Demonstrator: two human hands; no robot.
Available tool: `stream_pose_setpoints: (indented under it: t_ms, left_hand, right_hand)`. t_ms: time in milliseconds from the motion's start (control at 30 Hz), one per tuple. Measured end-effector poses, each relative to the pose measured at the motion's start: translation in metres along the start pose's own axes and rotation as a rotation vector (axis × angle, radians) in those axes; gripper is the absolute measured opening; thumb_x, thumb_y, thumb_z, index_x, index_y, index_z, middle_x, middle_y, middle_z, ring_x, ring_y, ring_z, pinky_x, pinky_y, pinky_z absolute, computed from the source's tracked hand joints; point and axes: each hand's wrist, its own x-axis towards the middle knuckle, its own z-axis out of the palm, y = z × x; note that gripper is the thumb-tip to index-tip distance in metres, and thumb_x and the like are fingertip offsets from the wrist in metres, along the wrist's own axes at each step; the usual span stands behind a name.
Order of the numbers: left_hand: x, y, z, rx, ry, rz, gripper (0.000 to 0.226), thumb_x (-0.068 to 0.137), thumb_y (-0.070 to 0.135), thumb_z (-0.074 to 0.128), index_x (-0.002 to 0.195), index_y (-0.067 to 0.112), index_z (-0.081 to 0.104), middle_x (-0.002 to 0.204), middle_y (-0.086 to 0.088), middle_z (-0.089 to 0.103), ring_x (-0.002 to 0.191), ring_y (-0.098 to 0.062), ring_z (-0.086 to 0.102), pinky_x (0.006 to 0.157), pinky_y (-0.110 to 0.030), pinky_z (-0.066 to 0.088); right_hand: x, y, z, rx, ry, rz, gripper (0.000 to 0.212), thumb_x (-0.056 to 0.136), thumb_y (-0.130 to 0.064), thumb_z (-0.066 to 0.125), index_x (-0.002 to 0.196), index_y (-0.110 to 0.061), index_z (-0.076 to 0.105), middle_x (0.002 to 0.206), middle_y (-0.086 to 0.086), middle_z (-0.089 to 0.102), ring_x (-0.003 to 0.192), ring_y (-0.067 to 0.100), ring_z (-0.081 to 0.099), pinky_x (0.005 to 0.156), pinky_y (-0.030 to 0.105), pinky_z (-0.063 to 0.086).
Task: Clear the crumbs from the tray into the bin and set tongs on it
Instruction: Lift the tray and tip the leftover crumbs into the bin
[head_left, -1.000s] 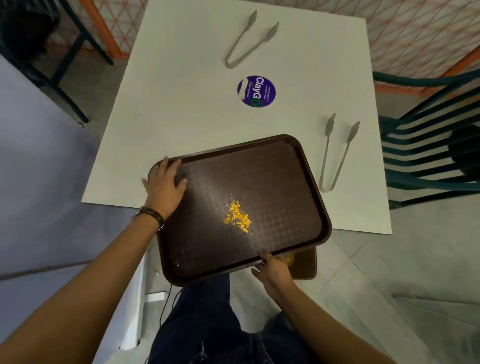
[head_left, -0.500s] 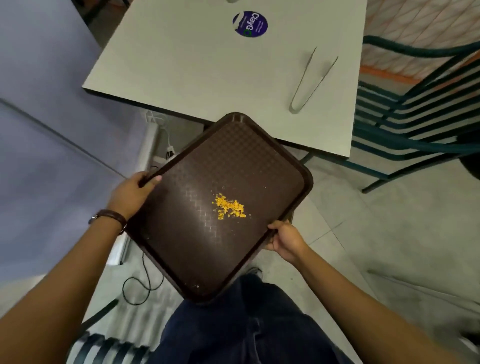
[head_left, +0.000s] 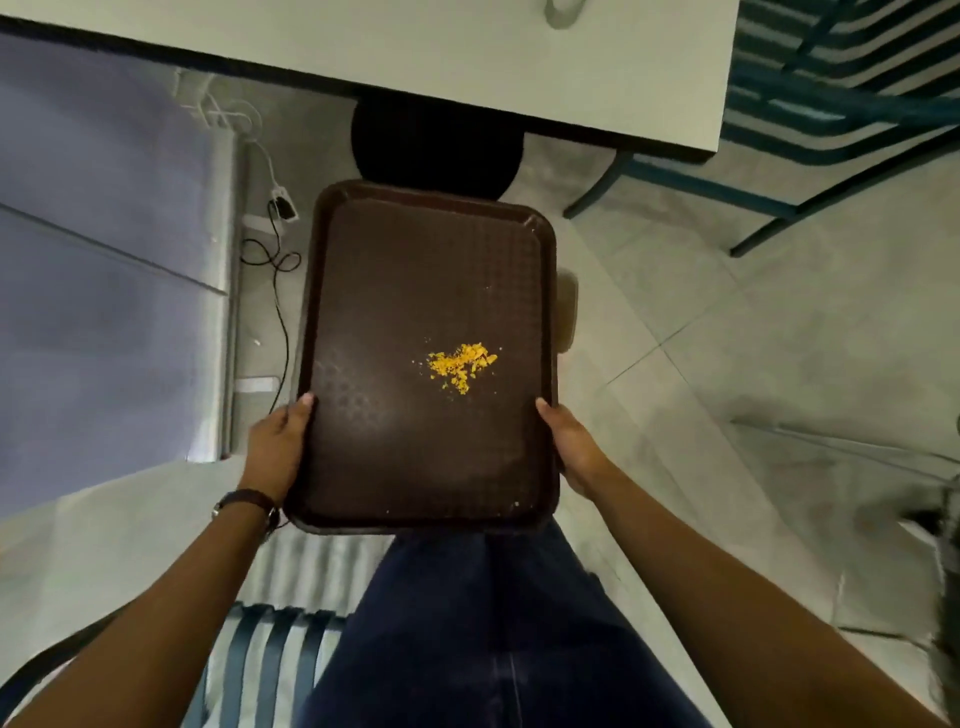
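The brown tray (head_left: 415, 291) is held out in front of the person, clear of the bench (head_left: 467, 57), with its long sides running away from the body and its near short edge above the dark-trousered lap (head_left: 483, 623). The left hand (head_left: 275, 447) grips the tray's left long rim close to the near corner, thumb (head_left: 301, 410) lying over the rim onto the inner surface and the remaining fingers hidden underneath; a dark wristband (head_left: 249, 501) sits on that wrist. The right hand (head_left: 571, 447) clasps the opposite long rim at about the same level, thumb (head_left: 548, 413) on top, fingers out of sight below. A small heap of yellow crumbs (head_left: 461, 362) lies on the tray's textured floor, right of the tray's centre and slightly nearer the hands than the far edge, with a few stray specks scattered around it and a couple more near the tray's near right corner. Beyond the tray's far edge, partly under the bench, stands a round black bin (head_left: 436, 150), its opening dark; the tray's far rim overlaps its near edge in this view. Just right of the tray, a tan rectangular object (head_left: 567, 312) peeks out from beneath it on the floor, too hidden to identify. At the top of the view, on the bench beyond the tray, only the looped end of metal tongs (head_left: 563, 8) shows. Right of the tray stand the teal legs and slats of a chair (head_left: 831, 114), and to the tray's left a black cable (head_left: 280, 291) trails along the floor beside a grey wall.
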Motion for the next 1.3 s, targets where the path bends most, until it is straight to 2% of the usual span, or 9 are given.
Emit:
stream_pose_setpoints:
  t_ms: [100, 233, 467, 633, 767, 867, 1000, 1200, 1300]
  left_hand:
    - [0.018, -0.011, 0.034, 0.031, 0.012, -0.027, 0.039, 0.093, 0.041, 0.046, 0.088, 0.004, 0.06, 0.089, -0.015, 0.06, 0.083, -0.027, 0.054, 0.075, -0.032, 0.041]
    - [0.032, -0.014, 0.075, 0.078, 0.003, -0.043, 0.042, 0.093, 0.042, 0.046, 0.082, 0.004, 0.06, 0.082, -0.016, 0.06, 0.079, -0.029, 0.056, 0.072, -0.035, 0.045]
    - [0.059, 0.004, 0.151, 0.035, -0.066, -0.09, 0.04, 0.097, 0.036, 0.039, 0.108, 0.004, 0.061, 0.101, -0.014, 0.061, 0.092, -0.028, 0.056, 0.085, -0.035, 0.045]
    - [0.079, 0.035, 0.189, 0.037, -0.208, -0.063, 0.038, 0.098, 0.022, 0.035, 0.13, 0.008, 0.05, 0.131, -0.016, 0.054, 0.116, -0.031, 0.052, 0.099, -0.036, 0.041]
    - [0.086, 0.07, 0.205, 0.054, -0.26, 0.048, 0.038, 0.097, 0.014, 0.036, 0.133, 0.018, 0.048, 0.132, -0.01, 0.054, 0.12, -0.03, 0.051, 0.103, -0.039, 0.04]
    - [0.088, 0.088, 0.212, 0.074, -0.251, 0.048, 0.036, 0.097, 0.014, 0.036, 0.129, 0.016, 0.051, 0.13, -0.011, 0.056, 0.118, -0.03, 0.052, 0.098, -0.036, 0.04]
    - [0.088, 0.097, 0.215, 0.076, -0.237, 0.035, 0.034, 0.096, 0.014, 0.037, 0.126, 0.013, 0.054, 0.126, -0.013, 0.058, 0.114, -0.03, 0.053, 0.094, -0.035, 0.041]
    - [0.075, 0.096, 0.195, 0.108, -0.194, 0.073, 0.035, 0.096, 0.019, 0.037, 0.126, 0.018, 0.053, 0.123, -0.01, 0.06, 0.108, -0.027, 0.055, 0.091, -0.037, 0.044]
    - [0.061, 0.096, 0.183, 0.11, -0.154, 0.108, 0.038, 0.096, 0.023, 0.037, 0.131, 0.023, 0.05, 0.123, -0.003, 0.059, 0.109, -0.024, 0.055, 0.094, -0.038, 0.045]
  right_hand:
    - [0.015, 0.034, -0.01, -0.03, 0.224, -0.068, 0.04, 0.098, -0.037, 0.042, 0.134, -0.02, 0.041, 0.128, 0.0, 0.054, 0.114, 0.022, 0.055, 0.103, 0.041, 0.044]
    - [0.031, 0.055, -0.035, -0.069, 0.407, -0.136, 0.031, 0.1, -0.016, 0.039, 0.127, -0.03, 0.043, 0.105, 0.01, 0.061, 0.094, 0.026, 0.061, 0.081, 0.035, 0.053]
    - [0.085, 0.055, -0.071, -0.231, 0.488, -0.059, 0.047, 0.096, 0.002, 0.029, 0.136, -0.019, 0.043, 0.134, 0.008, 0.052, 0.119, 0.028, 0.051, 0.102, 0.034, 0.042]
    - [0.124, 0.034, -0.106, -0.31, 0.432, 0.144, 0.052, 0.094, 0.007, 0.028, 0.137, -0.013, 0.046, 0.138, 0.012, 0.05, 0.119, 0.032, 0.053, 0.1, 0.034, 0.044]
    - [0.131, 0.017, -0.124, -0.366, 0.416, 0.184, 0.051, 0.092, 0.01, 0.029, 0.133, -0.011, 0.051, 0.136, 0.012, 0.052, 0.118, 0.033, 0.052, 0.101, 0.033, 0.041]
    - [0.132, 0.009, -0.128, -0.374, 0.402, 0.205, 0.05, 0.093, 0.009, 0.029, 0.134, -0.012, 0.05, 0.134, 0.013, 0.053, 0.096, 0.031, 0.056, 0.071, 0.029, 0.053]
    - [0.133, 0.006, -0.132, -0.379, 0.396, 0.249, 0.05, 0.094, 0.006, 0.031, 0.135, -0.014, 0.049, 0.131, 0.013, 0.054, 0.067, 0.024, 0.056, 0.033, 0.019, 0.046]
    - [0.124, 0.0, -0.132, -0.365, 0.373, 0.193, 0.037, 0.096, -0.006, 0.037, 0.127, -0.013, 0.056, 0.109, 0.006, 0.058, 0.077, 0.025, 0.063, 0.059, 0.03, 0.057]
    - [0.116, -0.003, -0.133, -0.279, 0.35, 0.183, 0.031, 0.097, -0.01, 0.043, 0.125, -0.015, 0.054, 0.117, 0.01, 0.058, 0.075, 0.027, 0.066, 0.053, 0.035, 0.059]
